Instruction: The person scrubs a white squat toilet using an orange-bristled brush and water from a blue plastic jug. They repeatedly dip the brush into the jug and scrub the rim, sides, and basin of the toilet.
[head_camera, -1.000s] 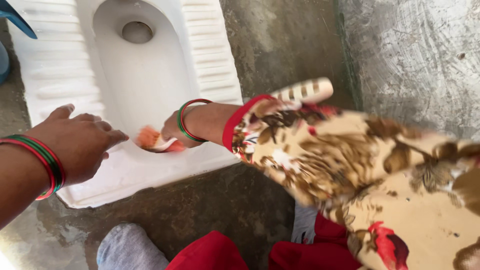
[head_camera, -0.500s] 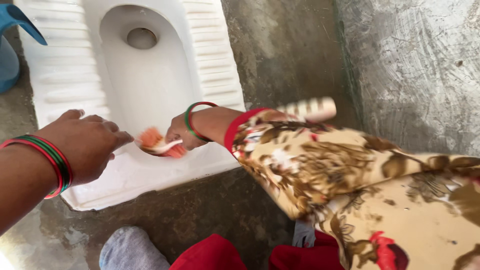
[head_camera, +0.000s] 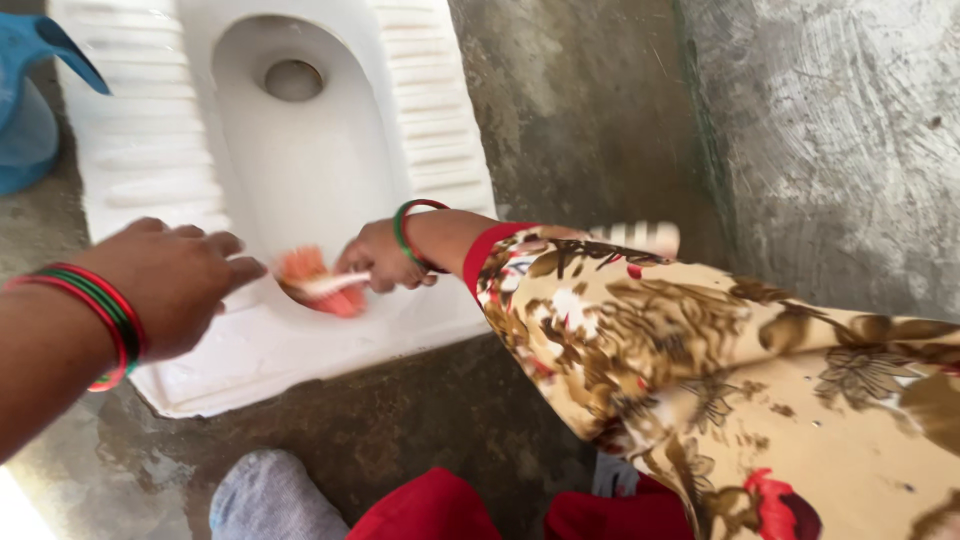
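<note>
My right hand (head_camera: 383, 260) grips the white handle of an orange-bristled scrub brush (head_camera: 318, 283), whose bristles press on the near inner slope of a white squat toilet pan (head_camera: 300, 170). My left hand (head_camera: 175, 280) hovers over the pan's near left rim with fingers loosely spread, holding nothing. Both wrists wear red and green bangles. A floral sleeve covers my right arm.
A blue plastic jug (head_camera: 30, 100) stands at the far left beside the pan. Wet grey concrete floor (head_camera: 560, 110) surrounds the pan, and a rough concrete wall (head_camera: 830, 140) rises on the right. My grey-socked foot (head_camera: 270, 500) and red clothing (head_camera: 440, 510) are at the bottom.
The brush has shifted slightly right and toward the near rim while scrubbing. My left hand stays over the rim. The view has drifted, so the pan sits lower and further right.
</note>
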